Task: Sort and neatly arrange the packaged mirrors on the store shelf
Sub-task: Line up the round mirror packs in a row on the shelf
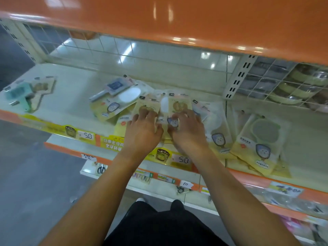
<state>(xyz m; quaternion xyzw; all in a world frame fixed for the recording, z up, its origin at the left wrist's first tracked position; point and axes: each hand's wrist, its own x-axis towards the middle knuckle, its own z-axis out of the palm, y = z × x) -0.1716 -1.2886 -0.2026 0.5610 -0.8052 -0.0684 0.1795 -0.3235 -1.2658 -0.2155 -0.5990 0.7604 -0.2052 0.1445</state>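
Pressing down on a loose heap of flat yellow-carded mirror packets [170, 110] near the front middle of the cream metal store shelf [74, 103], the left hand [142, 132] and right hand [188, 132] lie side by side, palms down. Both sets of fingers [147, 112] are spread and rest flat on the packets; neither hand is clamped around one.

To the left, a blue-grey handled mirror packet [113, 87] lies askew across another yellow packet, and further left a teal mirror packet [19, 93] sits well apart. To the right, past the shelf divider, a green round mirror packet [262, 137] tops a tidier fanned stack.

The step in hand looks like squaring the middle heap. It would go best by drawing the packets together between both palms, aligning the card edges to the shelf's front lip, and keeping like designs on top of like. The plastic sleeves look slippery, so light, even pressure should stop them sliding off the edge.
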